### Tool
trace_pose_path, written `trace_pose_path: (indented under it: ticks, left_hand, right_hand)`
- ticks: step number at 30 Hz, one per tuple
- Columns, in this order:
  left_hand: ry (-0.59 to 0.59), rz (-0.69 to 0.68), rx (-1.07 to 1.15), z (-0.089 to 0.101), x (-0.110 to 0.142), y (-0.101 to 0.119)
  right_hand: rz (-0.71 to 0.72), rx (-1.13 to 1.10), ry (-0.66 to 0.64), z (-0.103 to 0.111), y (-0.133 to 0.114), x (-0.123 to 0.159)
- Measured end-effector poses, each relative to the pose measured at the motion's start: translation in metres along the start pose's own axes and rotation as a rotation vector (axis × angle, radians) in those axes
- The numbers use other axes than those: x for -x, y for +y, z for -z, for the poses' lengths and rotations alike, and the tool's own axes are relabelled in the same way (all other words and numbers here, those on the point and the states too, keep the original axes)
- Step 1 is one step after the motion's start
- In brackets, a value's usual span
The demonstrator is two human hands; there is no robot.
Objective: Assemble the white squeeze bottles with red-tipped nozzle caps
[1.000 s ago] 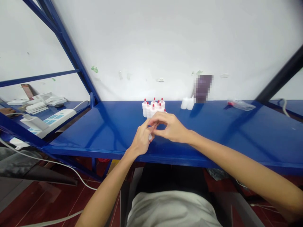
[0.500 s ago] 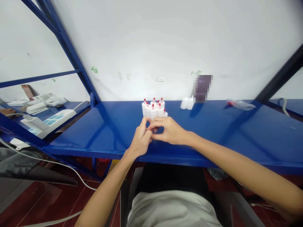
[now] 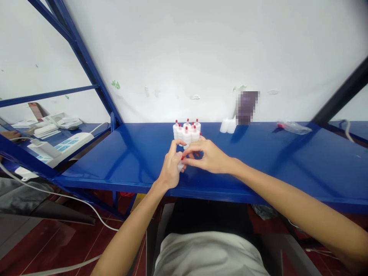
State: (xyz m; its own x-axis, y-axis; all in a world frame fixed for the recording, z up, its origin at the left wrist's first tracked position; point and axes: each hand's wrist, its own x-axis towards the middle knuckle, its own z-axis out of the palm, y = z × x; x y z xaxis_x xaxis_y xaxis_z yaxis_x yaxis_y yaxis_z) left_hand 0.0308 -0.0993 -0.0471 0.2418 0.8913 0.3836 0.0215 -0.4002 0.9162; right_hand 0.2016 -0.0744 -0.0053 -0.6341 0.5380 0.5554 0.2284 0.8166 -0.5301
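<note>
My left hand (image 3: 169,170) is wrapped round a small white squeeze bottle (image 3: 180,166), most of which is hidden by the fingers. At the bottle's top, the thumb and forefinger of my right hand (image 3: 212,155) pinch a small red cap (image 3: 182,157). Whether the cap is fully seated I cannot tell. Just beyond my hands stands a tight group of white bottles (image 3: 186,135) with pointed tips and red caps, all upright on the blue table (image 3: 138,153).
Two white bottles without visible caps (image 3: 227,125) stand farther back, beside a blurred-out dark object (image 3: 247,107) against the wall. A clear plastic bag (image 3: 297,128) with something red lies at the right. On the left are a power strip (image 3: 76,142) and white boxes (image 3: 46,131).
My right fingers have opened out slightly at the bottle's top, so the red cap and part of the white bottle now show. The standing bottles have stayed in place.
</note>
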Motion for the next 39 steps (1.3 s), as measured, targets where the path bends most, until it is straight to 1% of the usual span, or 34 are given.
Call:
trace_pose_path:
  ticks: [2,4,6,8,9,10,11,13,16,18,21,23,26,27,28,29,30,32,33,34,37,39]
  left_hand:
    - [-0.015,-0.019,0.003,0.0,0.0,-0.001]
    - [0.006,-0.023,-0.038,0.0,-0.001,-0.001]
    - [0.04,-0.005,-0.113,0.0,-0.003,0.0]
    - [0.04,0.024,-0.207,0.001,-0.004,0.001]
    - [0.024,0.031,-0.248,0.002,-0.005,0.001]
    - [0.008,0.031,-0.274,0.002,-0.005,0.001]
    - [-0.002,0.025,-0.28,0.003,-0.005,0.002]
    - [0.01,0.006,-0.225,0.004,-0.005,0.002]
    - [0.053,0.008,-0.113,0.004,-0.003,0.002]
    - [0.084,0.018,-0.105,0.003,-0.003,0.002]
    - [0.147,0.046,-0.123,0.001,-0.004,0.003]
    - [0.163,0.077,-0.143,0.0,-0.004,0.003]
    - [0.161,0.077,-0.245,0.0,-0.005,0.002]
    - [0.172,0.066,-0.293,0.001,-0.004,0.002]
    - [0.185,0.052,-0.341,0.001,-0.004,0.002]
    - [0.194,0.038,-0.385,0.001,-0.004,0.002]
    - [0.194,0.022,-0.422,0.001,-0.004,0.002]
    - [0.154,-0.007,-0.464,0.0,-0.004,0.003]
    - [0.124,-0.017,-0.472,0.0,-0.004,0.003]
    - [0.097,-0.022,-0.474,0.0,-0.004,0.003]
    - [0.039,-0.011,-0.455,0.001,-0.005,0.0]
    - [0.021,0.006,-0.409,0.002,-0.005,-0.001]
  right_hand:
    - [-0.013,-0.043,0.009,-0.005,-0.001,-0.001]
    - [-0.044,-0.078,0.093,-0.004,-0.001,-0.001]
    - [-0.108,-0.056,0.272,0.005,0.003,-0.002]
    - [-0.193,0.045,0.496,0.019,0.013,-0.003]
    - [-0.234,0.123,0.582,0.026,0.02,-0.004]
    - [-0.271,0.213,0.632,0.033,0.028,-0.004]
    - [-0.303,0.297,0.639,0.039,0.037,-0.004]
    - [-0.344,0.411,0.573,0.045,0.055,-0.004]
    - [-0.356,0.482,0.424,0.044,0.076,-0.004]
    - [-0.374,0.519,0.347,0.041,0.083,-0.005]
    - [-0.41,0.539,0.236,0.037,0.086,-0.006]
    - [-0.415,0.527,0.189,0.039,0.085,-0.006]
    - [-0.393,0.54,0.233,0.047,0.075,-0.004]
    - [-0.37,0.536,0.224,0.05,0.069,-0.002]
    - [-0.345,0.513,0.171,0.054,0.062,-0.001]
    - [-0.322,0.471,0.068,0.056,0.054,0.001]
    - [-0.303,0.422,-0.063,0.058,0.047,0.003]
    - [-0.29,0.351,-0.304,0.059,0.035,0.005]
    - [-0.291,0.343,-0.381,0.057,0.031,0.006]
    - [-0.291,0.347,-0.43,0.055,0.029,0.006]
    - [-0.298,0.319,-0.513,0.048,0.029,0.005]
    - [-0.291,0.28,-0.526,0.043,0.03,0.003]
